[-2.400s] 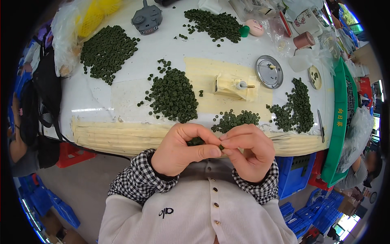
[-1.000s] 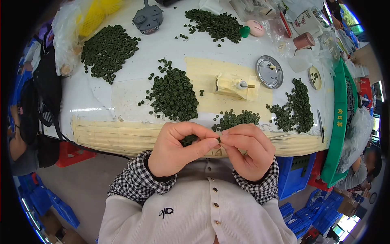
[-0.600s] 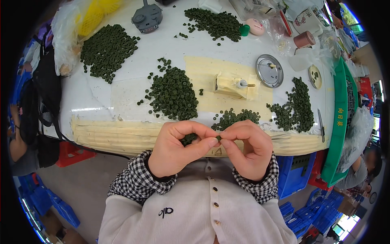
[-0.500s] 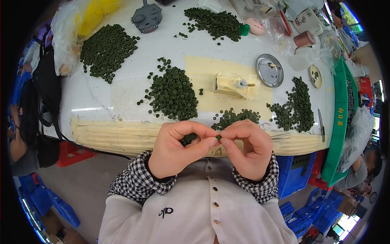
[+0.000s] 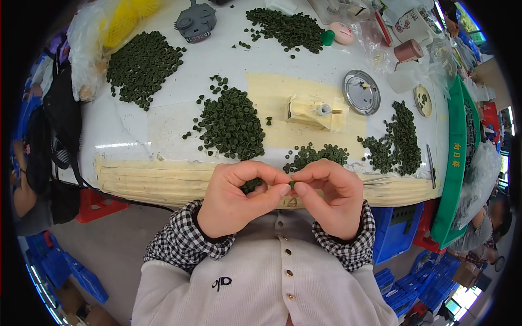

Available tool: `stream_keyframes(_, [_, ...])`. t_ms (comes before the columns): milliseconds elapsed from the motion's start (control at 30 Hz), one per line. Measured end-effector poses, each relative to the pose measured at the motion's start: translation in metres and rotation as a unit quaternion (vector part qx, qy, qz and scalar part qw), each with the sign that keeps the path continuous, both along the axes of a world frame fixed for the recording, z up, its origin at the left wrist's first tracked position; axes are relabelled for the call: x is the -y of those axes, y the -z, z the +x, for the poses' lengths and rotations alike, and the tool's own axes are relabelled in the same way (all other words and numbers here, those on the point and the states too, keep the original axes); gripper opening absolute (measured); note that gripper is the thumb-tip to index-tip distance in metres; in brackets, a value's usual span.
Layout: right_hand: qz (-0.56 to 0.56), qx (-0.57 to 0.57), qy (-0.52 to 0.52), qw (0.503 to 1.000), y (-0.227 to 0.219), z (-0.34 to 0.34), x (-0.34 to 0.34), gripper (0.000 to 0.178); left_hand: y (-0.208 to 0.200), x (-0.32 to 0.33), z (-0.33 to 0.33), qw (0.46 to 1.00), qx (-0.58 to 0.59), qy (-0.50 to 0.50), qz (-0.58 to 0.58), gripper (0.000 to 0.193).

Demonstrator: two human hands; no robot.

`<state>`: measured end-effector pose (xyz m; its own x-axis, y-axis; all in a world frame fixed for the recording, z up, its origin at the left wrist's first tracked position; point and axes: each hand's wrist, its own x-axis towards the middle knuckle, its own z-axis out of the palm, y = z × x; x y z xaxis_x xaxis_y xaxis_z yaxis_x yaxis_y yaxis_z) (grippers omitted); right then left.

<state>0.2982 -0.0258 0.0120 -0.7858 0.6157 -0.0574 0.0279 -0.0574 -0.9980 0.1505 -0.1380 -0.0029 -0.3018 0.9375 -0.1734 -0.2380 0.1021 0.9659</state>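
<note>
My left hand (image 5: 236,195) and my right hand (image 5: 331,198) meet at the near edge of the table. Between their thumbs and index fingertips they pinch one small dark green round part (image 5: 292,185), mostly covered by the fingers. More green parts (image 5: 250,186) show inside the loop of my left thumb and index finger; whether they lie in the palm or beyond it I cannot tell. Just past my left hand is a heap of dark green wheel-like parts (image 5: 231,125). A smaller group of these parts (image 5: 315,158) lies beyond my right hand.
More green heaps lie far left (image 5: 144,68), far centre (image 5: 285,30) and right (image 5: 402,138). A tape-covered block with a peg (image 5: 312,113) stands mid-table, near a round metal lid (image 5: 361,92). A grey model turret (image 5: 194,23) sits at the back; a green tray (image 5: 454,163) borders the right.
Both hands stay together at nearly the same spot. My right hand and its fingertips have shifted very slightly around the small green part.
</note>
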Motion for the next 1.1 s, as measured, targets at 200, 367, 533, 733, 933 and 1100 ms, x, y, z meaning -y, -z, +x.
stream_keyframes(200, [0.024,-0.017,-0.019,0.999,0.0016,-0.0005,-0.0026,0.011,-0.0007,0.0002,-0.0002,1.000,0.001,-0.001,-0.002,0.009])
stream_keyframes(367, [0.045,-0.015,0.008,0.999,0.0010,-0.0022,0.0002,0.012,-0.0007,-0.0009,0.0029,1.000,0.013,-0.016,-0.006,0.010])
stream_keyframes(533, [0.116,0.000,0.009,0.993,-0.0022,-0.0037,-0.0001,0.015,-0.0026,-0.0010,0.0032,0.999,0.022,-0.021,-0.020,0.010])
stream_keyframes(733, [0.134,-0.006,0.003,0.991,0.0027,-0.0025,-0.0004,0.013,-0.0025,-0.0004,0.0031,1.000,0.013,-0.018,-0.020,0.007])
stream_keyframes(933, [0.054,-0.017,0.003,0.998,0.0035,-0.0037,0.0017,0.011,-0.0024,-0.0010,-0.0001,1.000,0.011,-0.003,-0.025,0.006])
stream_keyframes(1100, [-0.033,-0.005,0.013,0.999,-0.0014,-0.0055,0.0031,0.011,-0.0075,-0.0050,-0.0027,0.987,0.155,0.003,-0.045,0.010])
